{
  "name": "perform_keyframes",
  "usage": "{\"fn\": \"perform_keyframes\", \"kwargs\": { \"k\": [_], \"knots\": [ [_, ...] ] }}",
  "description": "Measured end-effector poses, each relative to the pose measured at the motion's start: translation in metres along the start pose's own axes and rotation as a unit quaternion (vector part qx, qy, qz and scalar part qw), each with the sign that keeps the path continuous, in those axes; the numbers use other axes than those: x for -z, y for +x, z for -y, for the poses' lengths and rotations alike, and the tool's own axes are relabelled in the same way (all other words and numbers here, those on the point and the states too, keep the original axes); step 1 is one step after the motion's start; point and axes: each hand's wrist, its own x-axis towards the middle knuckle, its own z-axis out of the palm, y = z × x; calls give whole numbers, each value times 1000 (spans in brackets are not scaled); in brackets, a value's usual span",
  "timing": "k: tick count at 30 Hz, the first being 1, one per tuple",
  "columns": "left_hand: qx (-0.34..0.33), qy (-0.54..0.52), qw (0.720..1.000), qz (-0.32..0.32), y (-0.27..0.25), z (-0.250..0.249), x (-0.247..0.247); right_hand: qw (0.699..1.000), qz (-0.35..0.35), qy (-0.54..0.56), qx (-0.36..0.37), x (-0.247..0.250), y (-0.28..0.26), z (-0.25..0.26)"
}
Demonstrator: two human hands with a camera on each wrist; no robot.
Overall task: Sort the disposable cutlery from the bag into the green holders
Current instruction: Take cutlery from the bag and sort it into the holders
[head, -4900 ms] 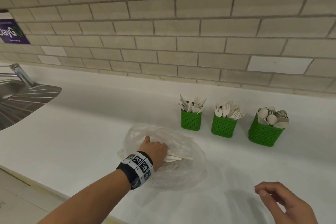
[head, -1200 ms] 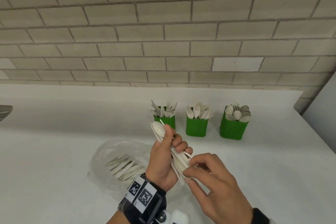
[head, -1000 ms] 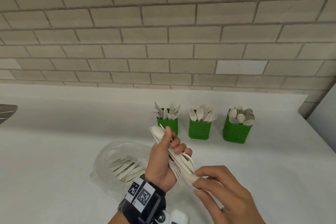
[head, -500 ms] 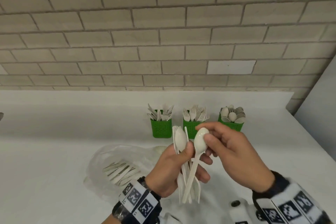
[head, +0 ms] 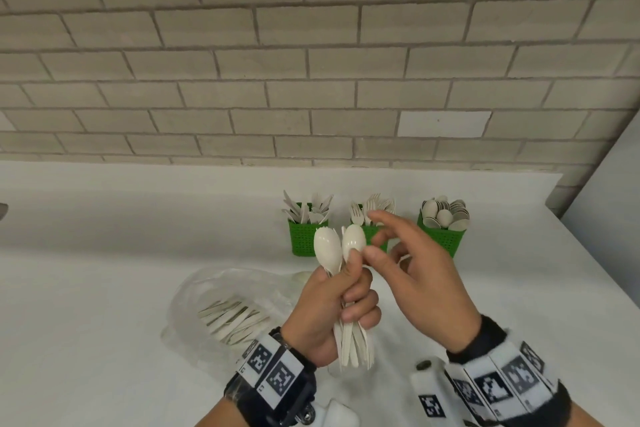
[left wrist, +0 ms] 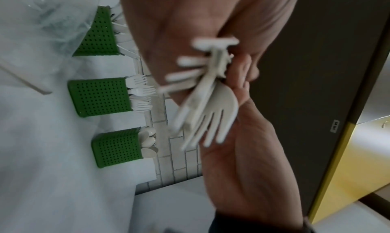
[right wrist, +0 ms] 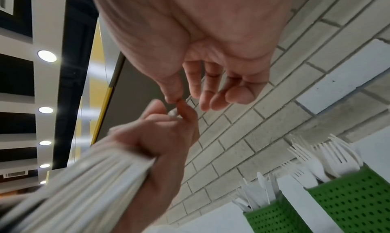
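My left hand (head: pixel 348 291) grips a bundle of white plastic cutlery (head: pixel 351 340) upright above the counter, with two spoon heads (head: pixel 327 250) sticking out on top. A fork (left wrist: pixel 213 115) points down in the same bundle. My right hand (head: pixel 377 239) hovers beside the spoon heads with relaxed fingers and holds nothing; its thumb tip touches my left thumb. Behind stand three green holders: knives (head: pixel 304 239), forks (head: pixel 375 230) partly hidden by my fingers, spoons (head: pixel 441 241). The clear bag (head: pixel 194 302) lies at the left with more cutlery (head: pixel 235 319) inside.
The white counter (head: pixel 104 288) runs back to a brick wall (head: pixel 311 80). A grey panel (head: pixel 606 184) closes off the right end. Both wrists wear bands with black-and-white markers. A loose white piece (head: pixel 303 276) lies by the bag's far edge.
My right hand pulled a spoon from the bundle's lower end, turned it head up, set it beside the other spoon in my left hand and let go.
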Motion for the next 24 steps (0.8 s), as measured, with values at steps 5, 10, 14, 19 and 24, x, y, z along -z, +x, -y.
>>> {"fn": "perform_keyframes", "kwargs": {
  "k": [5,10,14,19,24],
  "knots": [
    [-26,-73,996,-37,-1,-8,-3,994,75,34,-67,8,-51,8],
    [-19,-73,994,-79,-1,-6,-11,976,80,100,-178,4,-75,8],
    [-2,-81,991,-110,1,-7,-18,974,8,146,-174,-2,-79,11],
    [-3,-114,983,-145,-4,-16,-21,979,-34,134,-148,11,-85,16],
    [13,-84,989,-125,-11,-26,-16,993,-78,-72,43,51,-73,17]
  ]
}}
